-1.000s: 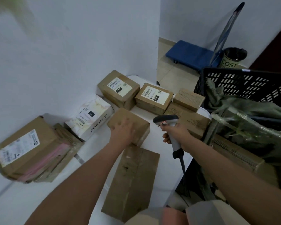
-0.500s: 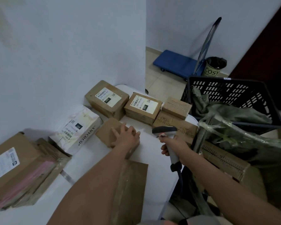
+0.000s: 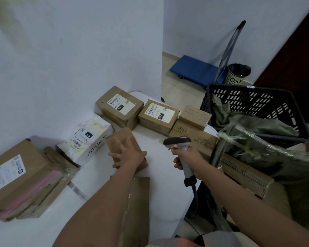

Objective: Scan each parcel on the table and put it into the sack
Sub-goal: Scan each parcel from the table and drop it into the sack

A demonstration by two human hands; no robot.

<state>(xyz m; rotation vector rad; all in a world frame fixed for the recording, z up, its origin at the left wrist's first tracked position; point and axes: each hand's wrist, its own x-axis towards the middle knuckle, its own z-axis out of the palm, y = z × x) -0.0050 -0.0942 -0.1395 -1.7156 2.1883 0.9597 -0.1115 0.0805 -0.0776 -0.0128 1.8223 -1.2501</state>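
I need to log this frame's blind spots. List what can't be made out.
Head view only:
- Small brown box: no label showing; left hand covers part of its top.
- Labels on far boxes: fine print too small.
- Sack: its opening can't be made out among the folds.
- Scanner: cord runs behind the table edge.

**Room and fixtures, placed from the wall corner**

- Wall corner [image 3: 162, 50]: pale blue-white painted walls meet in an outward edge; even, soft light, no hard shadows.
- Floor [image 3: 178, 90]: beige tiles, right of the corner and beyond it.
- Platform trolley [image 3: 194, 70]: blue deck, handle upright, parked on the floor against the far wall, right of the corner.
- Waste bin [image 3: 237, 75]: dark liner, printed lettering, just right of the trolley.
- Door [image 3: 296, 56]: dark brown, far right of the corner.
- Table [image 3: 164, 166]: white top, below the corner, its left side along the near wall.
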